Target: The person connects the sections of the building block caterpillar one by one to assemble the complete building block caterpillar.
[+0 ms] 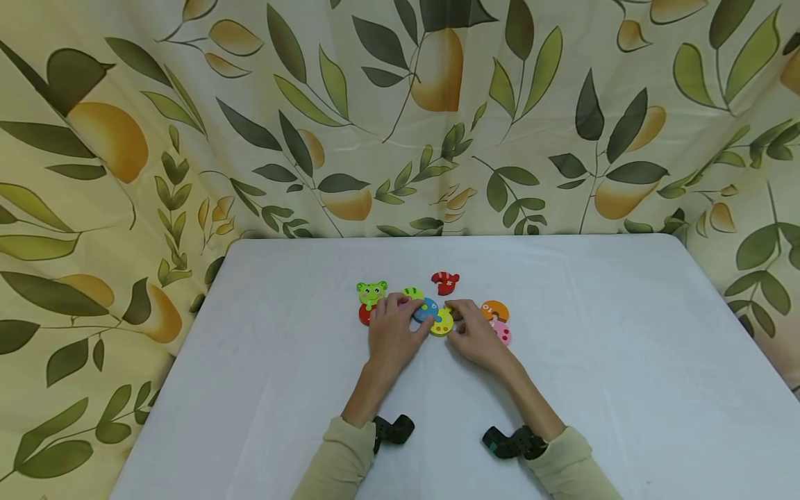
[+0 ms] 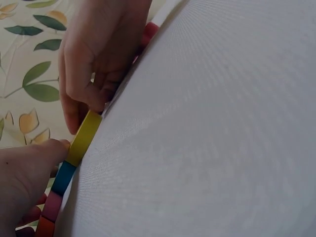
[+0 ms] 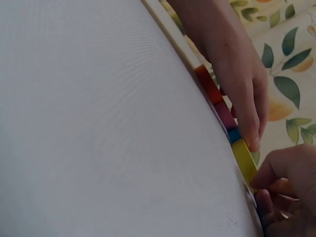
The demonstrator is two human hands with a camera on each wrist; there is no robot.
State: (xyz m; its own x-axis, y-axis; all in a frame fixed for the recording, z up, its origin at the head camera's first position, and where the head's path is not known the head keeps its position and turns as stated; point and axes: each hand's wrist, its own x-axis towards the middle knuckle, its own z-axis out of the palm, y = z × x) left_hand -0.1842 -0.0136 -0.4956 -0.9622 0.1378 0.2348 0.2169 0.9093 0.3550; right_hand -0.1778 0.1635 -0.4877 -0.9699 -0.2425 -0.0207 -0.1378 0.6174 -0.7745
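Observation:
A row of flat coloured caterpillar puzzle pieces lies on the table, with a green animal-face piece (image 1: 372,293) and a red piece (image 1: 364,314) at its left end. My left hand (image 1: 395,330) reaches over the row, its thumb against the near edge by the blue piece (image 1: 426,309) and its fingers bent over the far side. At the row's right end, my right hand (image 1: 478,333) grips the yellow piece (image 1: 442,323) between thumb and fingers. A light green piece (image 1: 412,293) shows beyond my left fingers. My hands partly hide the middle pieces.
Beyond the row lies a separate red piece (image 1: 446,282). To the right of my right hand are an orange piece (image 1: 496,310) and a pink spotted piece (image 1: 502,332). A white cloth covers the table (image 1: 281,382); a leaf-patterned curtain (image 1: 400,160) hangs behind it.

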